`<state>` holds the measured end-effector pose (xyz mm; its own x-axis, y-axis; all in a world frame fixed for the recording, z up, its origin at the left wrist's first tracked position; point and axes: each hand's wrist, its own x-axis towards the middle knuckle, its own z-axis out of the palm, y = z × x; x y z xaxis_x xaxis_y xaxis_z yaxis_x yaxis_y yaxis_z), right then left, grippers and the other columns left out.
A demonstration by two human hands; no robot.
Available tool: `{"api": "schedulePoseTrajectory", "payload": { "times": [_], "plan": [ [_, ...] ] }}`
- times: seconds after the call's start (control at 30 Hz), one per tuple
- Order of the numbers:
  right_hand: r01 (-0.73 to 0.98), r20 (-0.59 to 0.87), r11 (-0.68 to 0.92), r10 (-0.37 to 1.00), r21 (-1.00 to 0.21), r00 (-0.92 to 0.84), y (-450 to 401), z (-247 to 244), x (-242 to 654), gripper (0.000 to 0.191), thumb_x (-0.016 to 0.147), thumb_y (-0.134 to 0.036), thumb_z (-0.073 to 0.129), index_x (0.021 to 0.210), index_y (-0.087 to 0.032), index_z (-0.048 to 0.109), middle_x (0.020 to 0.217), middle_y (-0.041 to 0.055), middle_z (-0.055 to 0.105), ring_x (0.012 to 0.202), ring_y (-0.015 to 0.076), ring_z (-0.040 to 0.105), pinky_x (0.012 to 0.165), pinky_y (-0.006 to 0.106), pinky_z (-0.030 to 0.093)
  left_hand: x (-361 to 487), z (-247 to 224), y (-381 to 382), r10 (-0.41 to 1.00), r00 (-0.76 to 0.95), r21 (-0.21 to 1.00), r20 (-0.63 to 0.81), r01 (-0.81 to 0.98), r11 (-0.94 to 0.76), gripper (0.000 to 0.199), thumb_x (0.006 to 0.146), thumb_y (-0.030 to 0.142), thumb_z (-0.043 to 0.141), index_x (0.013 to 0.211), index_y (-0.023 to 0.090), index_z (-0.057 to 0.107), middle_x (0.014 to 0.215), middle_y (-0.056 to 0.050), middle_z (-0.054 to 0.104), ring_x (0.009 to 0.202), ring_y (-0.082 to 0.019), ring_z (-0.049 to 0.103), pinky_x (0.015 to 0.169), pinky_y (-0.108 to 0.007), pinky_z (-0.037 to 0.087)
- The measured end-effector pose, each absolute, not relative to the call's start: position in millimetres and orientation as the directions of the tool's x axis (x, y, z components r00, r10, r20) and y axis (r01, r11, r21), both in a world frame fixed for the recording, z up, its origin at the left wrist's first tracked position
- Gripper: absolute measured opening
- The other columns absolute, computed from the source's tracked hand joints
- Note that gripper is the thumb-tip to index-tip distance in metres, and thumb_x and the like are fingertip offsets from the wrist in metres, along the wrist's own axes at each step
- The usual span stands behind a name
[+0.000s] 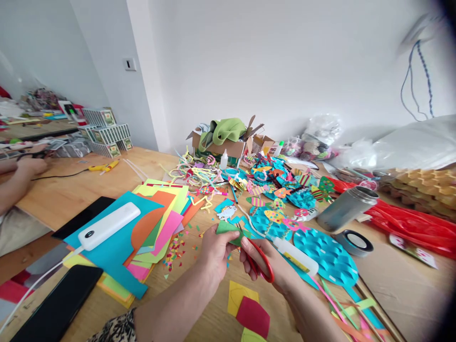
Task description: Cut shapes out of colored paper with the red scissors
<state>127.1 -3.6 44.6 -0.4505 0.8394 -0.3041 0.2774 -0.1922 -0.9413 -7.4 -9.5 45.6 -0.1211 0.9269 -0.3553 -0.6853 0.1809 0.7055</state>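
My left hand (215,251) pinches a small piece of green paper (228,232) over the middle of the table. In my right hand (265,263) is a pair of scissors (266,268) with red handles, its blades at the right edge of the green paper. Below my hands lie a yellow paper piece (237,295) with a drawn outline and a dark red one (252,316). Tiny paper scraps (176,249) are scattered left of my left hand. A white glue bottle (297,256) lies just right of my right hand.
Coloured paper sheets (171,223) and a white power bank (109,225) lie left, near a black phone (59,304). Right are blue egg-tray pieces (324,256), a tape roll (354,242) and a metal flask (347,209). Behind stands a cardboard box (217,147). Another person's hand (32,164) is far left.
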Motion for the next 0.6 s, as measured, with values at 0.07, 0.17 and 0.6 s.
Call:
{"api": "schedulePoseTrajectory", "payload": {
  "times": [0.07,0.17,0.6],
  "plan": [
    [0.279,-0.303,-0.19,0.839,-0.941,-0.452,-3.6,44.4,127.1,0.068,0.074,-0.083,0.051,0.064,-0.016,0.056,0.049,-0.0015,0.055,0.037,0.008,0.048,0.038,0.02,0.028,-7.4,45.9,-9.6,0.927,-0.121,0.702,-0.356,-0.689,0.179,0.027,0.046,0.014,0.082,0.064,0.013,0.062,0.061,-0.002,0.065,0.057,-0.014,0.059,0.058,-0.027,0.045],
    [0.28,-0.304,-0.191,0.842,-0.941,-0.446,-3.7,44.1,126.9,0.068,0.074,-0.082,0.052,0.063,-0.016,0.056,0.049,-0.0017,0.055,0.036,0.008,0.048,0.037,0.02,0.028,-7.3,46.4,-9.7,0.928,-0.117,0.699,-0.353,-0.693,0.179,0.027,0.046,0.014,0.082,0.064,0.013,0.062,0.06,-0.002,0.064,0.057,-0.014,0.059,0.059,-0.027,0.046],
    [0.302,-0.325,-0.206,0.845,-0.931,-0.425,-3.8,45.8,126.4,0.071,0.072,-0.085,0.05,0.067,-0.015,0.058,0.05,-0.001,0.057,0.036,0.0078,0.048,0.038,0.02,0.03,-7.6,41.7,-8.9,0.941,-0.092,0.711,-0.324,-0.68,0.178,0.025,0.05,0.015,0.08,0.065,0.014,0.061,0.06,-0.002,0.064,0.057,-0.015,0.059,0.06,-0.029,0.047]
  ]
}}
